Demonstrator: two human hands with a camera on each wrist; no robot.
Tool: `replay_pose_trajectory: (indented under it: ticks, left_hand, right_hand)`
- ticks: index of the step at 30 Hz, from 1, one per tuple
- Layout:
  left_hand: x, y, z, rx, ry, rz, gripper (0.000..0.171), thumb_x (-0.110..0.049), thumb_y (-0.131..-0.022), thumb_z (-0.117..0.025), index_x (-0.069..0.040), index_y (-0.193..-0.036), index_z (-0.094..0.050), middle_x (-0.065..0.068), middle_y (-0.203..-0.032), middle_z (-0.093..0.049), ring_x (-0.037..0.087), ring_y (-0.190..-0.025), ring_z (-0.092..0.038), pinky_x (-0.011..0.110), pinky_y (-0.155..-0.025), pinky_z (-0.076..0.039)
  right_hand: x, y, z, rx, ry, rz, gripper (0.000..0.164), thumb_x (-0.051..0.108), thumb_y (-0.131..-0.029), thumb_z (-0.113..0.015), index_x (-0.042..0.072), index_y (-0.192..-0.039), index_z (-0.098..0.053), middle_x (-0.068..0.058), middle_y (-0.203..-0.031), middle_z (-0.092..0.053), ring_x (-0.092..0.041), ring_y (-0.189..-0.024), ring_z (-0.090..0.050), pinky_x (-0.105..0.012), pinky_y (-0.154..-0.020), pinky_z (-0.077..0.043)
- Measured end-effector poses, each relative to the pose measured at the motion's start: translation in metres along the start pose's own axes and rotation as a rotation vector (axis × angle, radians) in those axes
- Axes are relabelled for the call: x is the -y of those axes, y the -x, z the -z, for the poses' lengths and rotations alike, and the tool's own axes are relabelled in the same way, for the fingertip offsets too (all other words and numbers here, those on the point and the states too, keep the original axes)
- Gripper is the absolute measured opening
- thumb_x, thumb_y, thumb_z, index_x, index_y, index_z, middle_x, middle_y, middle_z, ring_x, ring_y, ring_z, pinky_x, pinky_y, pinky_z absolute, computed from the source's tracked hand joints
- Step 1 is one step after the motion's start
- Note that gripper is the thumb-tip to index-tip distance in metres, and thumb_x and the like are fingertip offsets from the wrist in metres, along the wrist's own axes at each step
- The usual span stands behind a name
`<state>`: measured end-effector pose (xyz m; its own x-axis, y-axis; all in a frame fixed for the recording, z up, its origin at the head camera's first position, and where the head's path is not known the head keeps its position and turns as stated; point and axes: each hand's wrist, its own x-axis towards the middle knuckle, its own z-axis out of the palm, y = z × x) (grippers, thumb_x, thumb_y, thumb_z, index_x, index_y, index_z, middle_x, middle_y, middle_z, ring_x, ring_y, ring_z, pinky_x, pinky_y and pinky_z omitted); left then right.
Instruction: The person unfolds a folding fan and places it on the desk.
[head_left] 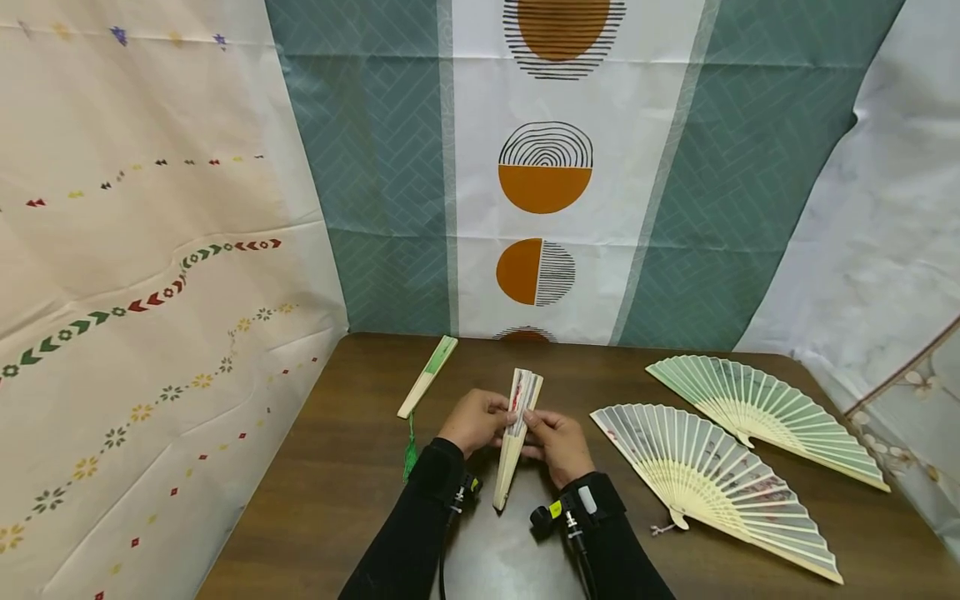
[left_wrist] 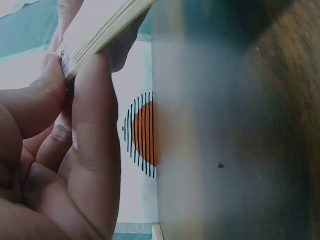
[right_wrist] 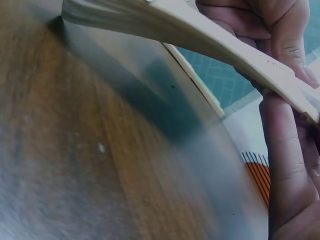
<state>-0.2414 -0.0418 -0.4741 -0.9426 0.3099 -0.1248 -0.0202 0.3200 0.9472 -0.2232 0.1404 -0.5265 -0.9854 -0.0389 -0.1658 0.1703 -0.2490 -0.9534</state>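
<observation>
Fingers and thumb of the left hand [head_left: 474,422] and of the right hand [head_left: 561,446] pinch, one from each side, a folded hand fan of pale ribs with a white, red-marked leaf [head_left: 513,450]. It sits between the hands, tilted, its leaf end away from the person and its bare-ribbed end nearer, over a brown wood-grained table [head_left: 322,500]; whether that near end touches the tabletop, I cannot tell.

It should handle as something light: fairly stiff while the ribs lie stacked, but bendy and easily snapped rib by rib, and its thin leaf looks easy to crease or tear. The two outer ribs seem the safest hold, with a gentle pinch; the smooth slats could slip over one another if gripped unevenly. In the right-wrist view, the ribs bow slightly.
</observation>
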Motion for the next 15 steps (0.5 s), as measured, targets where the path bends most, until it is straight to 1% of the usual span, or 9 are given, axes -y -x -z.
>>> replay_pose_trajectory:
  ticks: [3, 6, 10, 12, 15]
  left_hand:
    - [-0.003, 0.000, -0.001, -0.014, 0.022, 0.007, 0.017, -0.009, -0.112, -0.072, 0.004, -0.115, -0.082, 0.012, -0.097, -0.082, 0.010, -0.076, -0.071, 0.024, -0.067, -0.066]
    - [-0.006, 0.000, 0.000, -0.024, 0.047, 0.017, 0.017, -0.008, -0.112, -0.071, 0.004, -0.114, -0.082, 0.006, -0.093, -0.079, 0.009, -0.075, -0.070, 0.023, -0.065, -0.065]
    - [-0.009, 0.000, 0.000, -0.031, 0.074, 0.026, 0.017, -0.008, -0.113, -0.069, 0.004, -0.116, -0.082, 0.003, -0.092, -0.077, 0.009, -0.076, -0.070, 0.023, -0.066, -0.065]
    - [-0.010, 0.000, 0.001, -0.035, 0.094, 0.025, 0.018, -0.007, -0.114, -0.068, 0.005, -0.118, -0.080, 0.004, -0.094, -0.077, 0.010, -0.079, -0.072, 0.025, -0.068, -0.066]
    - [-0.010, -0.001, 0.002, -0.042, 0.135, 0.016, 0.017, -0.005, -0.114, -0.066, 0.008, -0.118, -0.077, 0.006, -0.099, -0.076, 0.012, -0.087, -0.074, 0.032, -0.074, -0.071]
  right_hand:
    - [0.003, -0.001, 0.000, -0.016, 0.017, 0.016, 0.027, 0.007, -0.115, -0.067, -0.016, -0.126, -0.075, 0.001, -0.092, -0.083, -0.009, -0.083, -0.083, -0.023, -0.067, -0.070]
    - [0.007, -0.001, -0.001, -0.029, 0.030, 0.034, 0.024, 0.006, -0.114, -0.068, -0.014, -0.123, -0.077, 0.002, -0.092, -0.082, -0.008, -0.082, -0.082, -0.023, -0.067, -0.070]
    - [0.012, 0.000, 0.000, -0.042, 0.037, 0.046, 0.021, 0.005, -0.114, -0.068, -0.013, -0.120, -0.078, 0.003, -0.092, -0.081, -0.008, -0.082, -0.081, -0.024, -0.067, -0.071]
    - [0.015, 0.001, 0.001, -0.056, 0.042, 0.048, 0.022, 0.007, -0.115, -0.068, -0.012, -0.119, -0.078, 0.003, -0.091, -0.080, -0.008, -0.080, -0.080, -0.024, -0.068, -0.071]
    - [0.018, 0.001, 0.004, -0.093, 0.041, 0.057, 0.022, 0.008, -0.114, -0.069, -0.012, -0.117, -0.078, 0.003, -0.090, -0.078, -0.008, -0.078, -0.077, -0.025, -0.067, -0.071]
